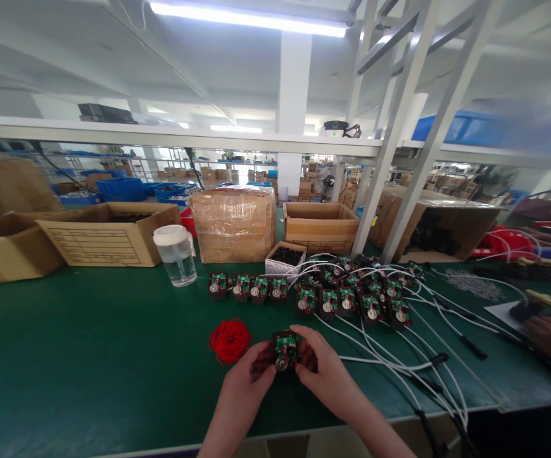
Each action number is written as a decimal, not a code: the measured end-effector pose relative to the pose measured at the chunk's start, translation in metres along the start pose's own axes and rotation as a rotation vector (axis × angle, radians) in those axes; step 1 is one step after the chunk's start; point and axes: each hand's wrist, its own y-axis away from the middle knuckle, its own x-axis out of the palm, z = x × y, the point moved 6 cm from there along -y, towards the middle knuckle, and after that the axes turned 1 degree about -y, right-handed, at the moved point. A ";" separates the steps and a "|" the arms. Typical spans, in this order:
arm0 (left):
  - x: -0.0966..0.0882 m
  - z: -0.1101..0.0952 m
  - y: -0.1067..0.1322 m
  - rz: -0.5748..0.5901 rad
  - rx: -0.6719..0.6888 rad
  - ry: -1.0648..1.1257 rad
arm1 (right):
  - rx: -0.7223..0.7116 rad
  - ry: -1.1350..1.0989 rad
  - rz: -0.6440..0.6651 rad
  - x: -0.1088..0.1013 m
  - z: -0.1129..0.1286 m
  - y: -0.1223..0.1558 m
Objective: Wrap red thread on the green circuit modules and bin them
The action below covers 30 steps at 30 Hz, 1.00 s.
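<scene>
Gripping one module [285, 352] | left hand [247, 381]; right hand [326, 375] (both clasping it) | one red coil [229, 340]

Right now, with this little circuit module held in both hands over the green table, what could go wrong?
1. White cables run just beside the right hand toward the table edge; a wrist sweep could snag them and drag the wired modules.
2. The left hand and right hand hold the module by fingertips only; it might slip.
3. The red cord coil lies close to the left hand and could tangle.
</scene>
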 end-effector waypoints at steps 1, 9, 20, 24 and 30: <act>0.000 -0.001 0.000 -0.004 0.001 -0.011 | 0.005 -0.008 0.000 0.001 -0.001 0.000; 0.004 -0.011 0.001 -0.004 -0.005 -0.070 | 0.051 -0.027 -0.040 0.007 -0.005 0.003; 0.006 -0.011 0.002 -0.015 -0.029 -0.082 | 0.062 0.029 -0.095 0.011 -0.003 0.001; 0.006 -0.009 0.000 0.002 -0.032 -0.062 | 0.099 -0.047 -0.026 0.010 -0.005 0.001; 0.004 -0.011 0.000 0.002 -0.044 -0.067 | 0.102 -0.150 0.045 0.005 -0.006 0.001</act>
